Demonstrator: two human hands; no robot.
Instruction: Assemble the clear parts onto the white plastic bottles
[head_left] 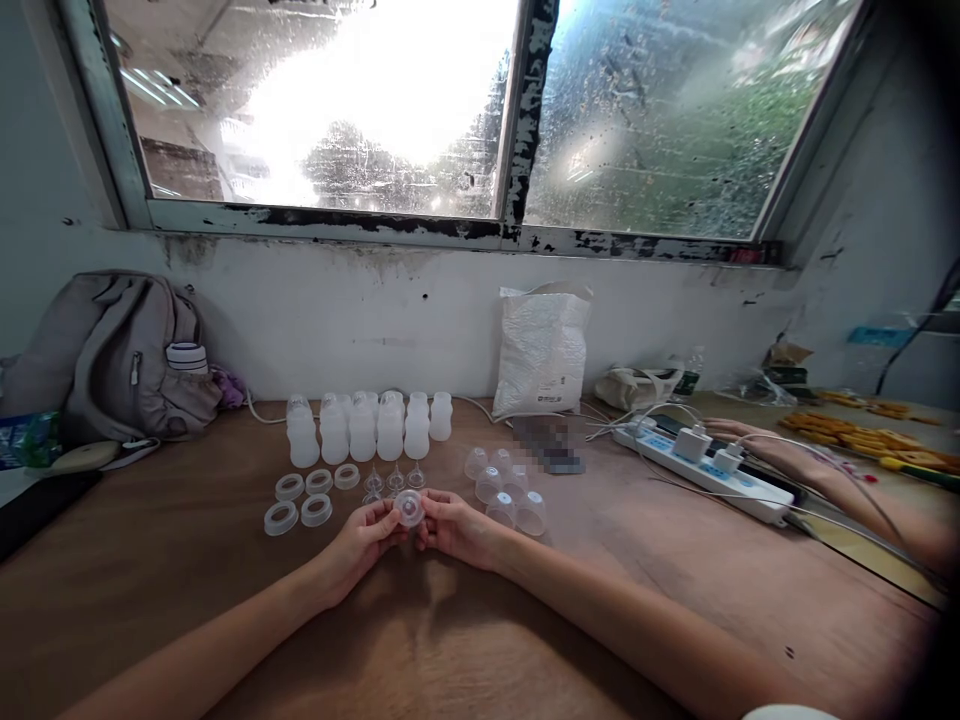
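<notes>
Between the fingertips of my left hand and my right hand is a small clear round piece, pinched from both sides above the brown table. Just behind it stand several clear nipples. White translucent rings lie to the left of my hands. Frosted white bottles stand in a group farther back. Several clear domed caps sit to the right of my right hand.
A grey backpack sits at the back left. Against the wall leans a white package. On the right are a power strip with plugs and cables, another person's arm, and orange pieces.
</notes>
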